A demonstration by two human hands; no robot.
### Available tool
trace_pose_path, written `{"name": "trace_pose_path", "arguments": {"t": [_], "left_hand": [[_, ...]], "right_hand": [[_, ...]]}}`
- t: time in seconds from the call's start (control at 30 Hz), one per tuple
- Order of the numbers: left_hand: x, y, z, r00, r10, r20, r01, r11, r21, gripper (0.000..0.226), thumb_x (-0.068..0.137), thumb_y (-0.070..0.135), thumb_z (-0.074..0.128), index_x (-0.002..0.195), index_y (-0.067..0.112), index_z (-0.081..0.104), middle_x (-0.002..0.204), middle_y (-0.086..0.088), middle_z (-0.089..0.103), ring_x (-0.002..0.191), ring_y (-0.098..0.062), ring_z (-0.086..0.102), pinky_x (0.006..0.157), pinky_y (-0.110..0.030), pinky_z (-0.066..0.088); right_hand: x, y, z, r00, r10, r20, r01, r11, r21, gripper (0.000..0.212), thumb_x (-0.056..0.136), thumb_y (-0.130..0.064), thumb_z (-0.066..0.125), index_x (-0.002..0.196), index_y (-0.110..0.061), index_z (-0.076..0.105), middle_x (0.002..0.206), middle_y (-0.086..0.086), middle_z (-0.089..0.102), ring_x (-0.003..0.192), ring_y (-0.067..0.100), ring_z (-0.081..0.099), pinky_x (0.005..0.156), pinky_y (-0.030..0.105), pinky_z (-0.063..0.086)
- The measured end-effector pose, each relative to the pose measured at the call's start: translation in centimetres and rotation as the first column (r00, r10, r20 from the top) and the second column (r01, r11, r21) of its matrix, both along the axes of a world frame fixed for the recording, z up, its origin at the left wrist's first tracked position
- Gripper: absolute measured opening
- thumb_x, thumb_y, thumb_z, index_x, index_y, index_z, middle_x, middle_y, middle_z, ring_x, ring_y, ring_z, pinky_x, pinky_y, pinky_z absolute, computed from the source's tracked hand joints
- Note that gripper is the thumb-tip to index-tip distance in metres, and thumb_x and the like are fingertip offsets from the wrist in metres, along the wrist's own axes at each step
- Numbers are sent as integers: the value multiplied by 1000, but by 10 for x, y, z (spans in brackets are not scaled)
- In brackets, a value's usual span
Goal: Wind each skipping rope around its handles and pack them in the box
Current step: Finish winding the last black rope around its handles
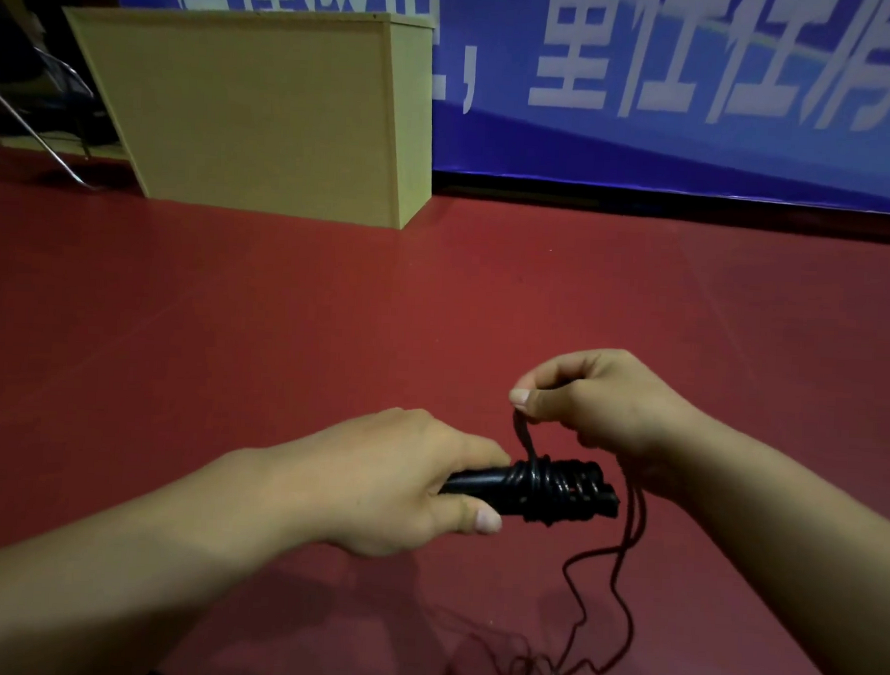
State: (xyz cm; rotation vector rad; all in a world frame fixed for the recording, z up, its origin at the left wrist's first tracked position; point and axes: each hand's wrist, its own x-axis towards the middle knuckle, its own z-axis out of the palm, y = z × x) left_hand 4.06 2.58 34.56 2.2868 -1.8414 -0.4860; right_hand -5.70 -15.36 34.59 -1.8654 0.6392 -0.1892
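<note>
Here, rope (523, 432) pinched between right-hand fingers (522, 397).

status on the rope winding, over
Left hand grips handles. Right hand pinches rope, part wound, slack trailing on floor. Nothing in the way.

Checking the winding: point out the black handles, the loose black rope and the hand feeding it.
black handles (482, 487), head view, bare grip
loose black rope (633, 544), head view, hanging strand
right hand (590, 400), head view, back

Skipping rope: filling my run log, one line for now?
left hand grips handles | right hand pinches rope | winding unfinished
</note>
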Motion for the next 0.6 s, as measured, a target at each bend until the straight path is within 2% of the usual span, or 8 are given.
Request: {"name": "trace_pose_path", "arguments": {"t": [0.1,0.17,0.27,0.3,0.4,0.5,0.6], "left_hand": [[-1,3,2,976,-14,-217,-6,996,-91,14,93,46,61,103,37,57,71,5,62,63,-9,57,62,-34,47],[-2,4,3,906,-40,-421,-37,984,-174,4,95,36,62,94,36,58,73,3,64,65,-14,64,63,-33,50],[-3,6,3,803,-68,-591,-110,959,-260,15,96,34,60,85,43,55,70,5,60,62,-15,64,60,-30,51],[-2,6,2,785,-68,-616,-140,949,-282,13,95,37,60,85,43,55,71,4,58,60,-16,62,58,-30,50],[3,6,1,767,-30,-641,-238,914,-328,14,90,52,56,89,37,55,70,-1,55,56,-15,55,53,-29,49],[10,3,2,791,45,-610,-358,843,-402,15,97,42,55,93,27,57,64,4,50,50,-9,46,46,-25,41],[18,0,0,791,138,-596,-480,745,-464,19,95,41,58,85,25,56,56,9,50,47,-8,41,47,-26,35]], "right_hand": [[0,-3,3,999,40,-17,-37,984,177,8,77,-18,77,80,-13,71,64,4,53,56,16,41,50,25,37],[-1,-4,6,996,83,33,-89,948,305,15,77,-21,75,85,-10,67,68,8,52,51,16,45,46,25,43],[-3,1,5,987,131,88,-153,929,336,16,76,-27,72,79,-13,64,63,3,57,50,13,48,45,22,38],[-2,4,3,987,130,90,-152,941,302,11,79,-23,71,74,-16,64,62,2,56,53,13,47,48,24,34],[4,14,-6,991,91,95,-111,965,239,24,91,-9,57,70,-19,64,63,0,56,54,13,47,53,27,33],[9,27,-6,992,50,114,-82,949,304,27,96,-24,57,72,-15,65,63,3,55,49,14,47,51,27,34],[11,34,-7,993,84,84,-105,950,294,36,97,-40,53,80,-13,69,61,1,53,51,12,47,56,28,38]]}}
